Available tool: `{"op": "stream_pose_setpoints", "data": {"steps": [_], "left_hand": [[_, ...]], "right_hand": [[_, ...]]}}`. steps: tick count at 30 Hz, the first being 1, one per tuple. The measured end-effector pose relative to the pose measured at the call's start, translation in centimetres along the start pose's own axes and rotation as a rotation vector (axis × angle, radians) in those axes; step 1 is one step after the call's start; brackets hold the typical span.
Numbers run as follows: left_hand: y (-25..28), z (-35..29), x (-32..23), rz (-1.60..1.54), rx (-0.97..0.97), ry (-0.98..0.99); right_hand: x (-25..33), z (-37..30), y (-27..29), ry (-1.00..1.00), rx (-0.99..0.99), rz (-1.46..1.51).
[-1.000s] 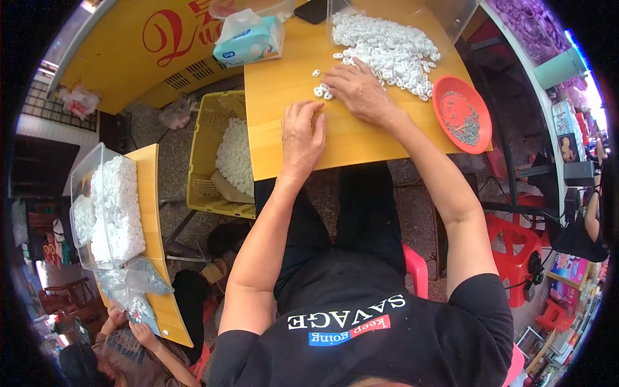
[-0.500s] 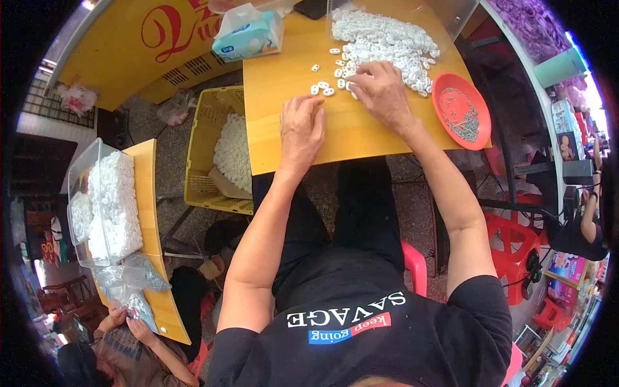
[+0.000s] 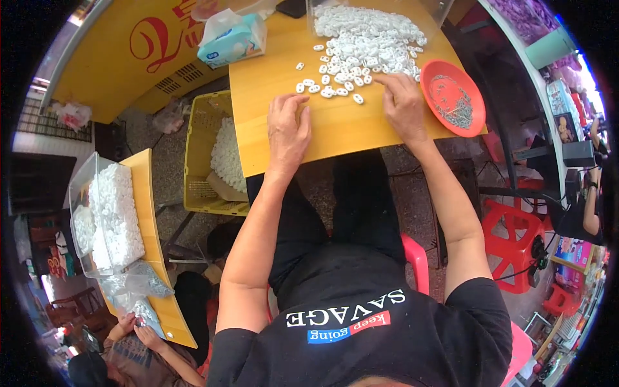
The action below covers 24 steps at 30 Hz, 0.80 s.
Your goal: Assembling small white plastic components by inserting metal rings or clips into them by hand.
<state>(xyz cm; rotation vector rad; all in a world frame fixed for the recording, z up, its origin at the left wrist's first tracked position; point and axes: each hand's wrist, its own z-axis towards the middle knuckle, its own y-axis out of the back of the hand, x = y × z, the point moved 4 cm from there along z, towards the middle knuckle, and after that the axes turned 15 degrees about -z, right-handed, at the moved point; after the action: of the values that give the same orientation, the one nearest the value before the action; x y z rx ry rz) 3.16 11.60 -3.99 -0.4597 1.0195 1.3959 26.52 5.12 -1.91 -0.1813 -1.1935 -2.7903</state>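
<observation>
White oval pieces with two holes each lie in a heap at the far side of the yellow table, spilling from a clear bin. Several loose ones are spread toward me. My left hand rests on the table left of them, fingers curled in; whatever they hold, if anything, is hidden. Between the heap and a red oval dish is my right hand, its fingers bent and thumb apart, no piece visible in it. Small grey metal pins lie in the dish.
A tissue pack and a dark phone lie at the table's far left. Below on the left stands a yellow crate of white pieces. Further left, another person's hands work at a second table. Red stools stand right.
My right hand has moved right, off the loose pieces and toward the red dish. More white pieces now lie spread at the heap's near edge. My left hand has barely moved.
</observation>
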Motion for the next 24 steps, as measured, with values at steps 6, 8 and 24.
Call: {"op": "stream_pose_setpoints", "data": {"steps": [6, 8, 24], "left_hand": [[-0.2, 1.0, 0.0, -0.052, 0.001, 0.029], [-0.6, 2.0, -0.3, 0.03, 0.039, -0.062], [-0.3, 2.4, -0.1, 0.168, 0.268, -0.14]], "right_hand": [[-0.3, -0.6, -1.0, -0.001, 0.077, -0.088], [-0.1, -0.6, -1.1, -0.004, 0.069, -0.098], [-0.5, -0.9, -1.3, -0.003, 0.059, -0.123]]}}
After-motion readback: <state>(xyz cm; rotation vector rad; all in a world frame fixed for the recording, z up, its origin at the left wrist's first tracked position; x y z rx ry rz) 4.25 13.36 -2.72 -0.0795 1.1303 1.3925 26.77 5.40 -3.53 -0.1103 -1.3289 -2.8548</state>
